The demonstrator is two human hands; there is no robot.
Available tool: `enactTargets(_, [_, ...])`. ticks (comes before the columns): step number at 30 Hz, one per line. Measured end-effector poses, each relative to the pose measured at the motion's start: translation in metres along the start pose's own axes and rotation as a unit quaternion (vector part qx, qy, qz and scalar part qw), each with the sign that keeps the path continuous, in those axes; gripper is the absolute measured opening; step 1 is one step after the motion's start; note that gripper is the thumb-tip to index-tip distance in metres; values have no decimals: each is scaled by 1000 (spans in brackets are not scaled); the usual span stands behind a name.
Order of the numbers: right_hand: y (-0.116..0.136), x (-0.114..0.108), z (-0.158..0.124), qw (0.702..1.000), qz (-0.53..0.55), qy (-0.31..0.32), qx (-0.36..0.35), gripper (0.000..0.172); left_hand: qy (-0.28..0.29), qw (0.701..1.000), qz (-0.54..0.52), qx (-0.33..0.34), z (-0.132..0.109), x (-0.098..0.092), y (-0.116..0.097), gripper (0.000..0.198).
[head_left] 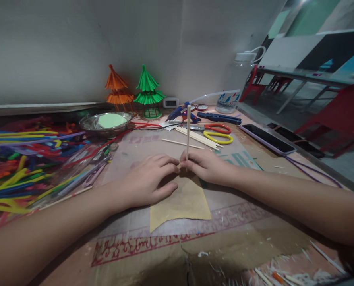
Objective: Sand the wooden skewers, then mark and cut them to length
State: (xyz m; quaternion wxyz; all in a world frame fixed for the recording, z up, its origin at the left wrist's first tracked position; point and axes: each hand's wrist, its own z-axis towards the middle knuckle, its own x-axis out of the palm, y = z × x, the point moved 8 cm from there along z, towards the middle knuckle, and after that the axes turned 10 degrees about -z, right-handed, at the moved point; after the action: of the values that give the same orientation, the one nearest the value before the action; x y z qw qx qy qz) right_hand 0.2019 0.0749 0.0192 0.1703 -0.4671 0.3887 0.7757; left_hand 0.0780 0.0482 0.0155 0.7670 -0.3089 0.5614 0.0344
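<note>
My right hand (201,163) pinches a thin wooden stick (188,129), which stands upright with its lower end at the fingertips. Beneath both hands lies a tan piece of paper (181,202), rough-looking like sandpaper, with an uneven lower edge. My left hand (151,178) rests over the paper's left part, thumb apart and fingers stretched toward the stick's lower end. Its fingertips come close to those of my right hand; whether they touch is hard to see. Several more wooden sticks (197,138) lie flat just beyond my hands.
Scissors (218,133), a blue glue gun (182,113) and dark-blue pliers (220,118) lie behind the sticks. A phone (267,139) is at right, a water jug (232,83) behind. Colourful pipe cleaners (10,174) fill the left. Orange (117,85) and green (148,87) pagoda models stand by a metal dish (87,122).
</note>
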Motion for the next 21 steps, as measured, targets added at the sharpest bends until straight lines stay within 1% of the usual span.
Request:
enactTargets(2, [1,0,-1,1000,4,1,-1,18,-3,1000,-4,0,0,0,0,30])
enactTargets(5, [0,-4,-2,999,-37,-17,9,19,-1,1000,-1,-8,0,0,1,33])
enactTargets(9, [4,1,-2,1000,-8,16,-7,21,5,1000,0,-5,0,0,0,34])
enactTargets(14, [-1,-3,-1,998,-53,-9,20,19,3,1000,2,-13,0,0,1,33])
enactTargets(18, [5,3,-3,1000,-6,15,-7,24,4,1000,3,-2,0,1,0,33])
enactTargets(21, [3,0,-4,999,-40,-10,6,21,4,1000,8,-13,0,1,2,34])
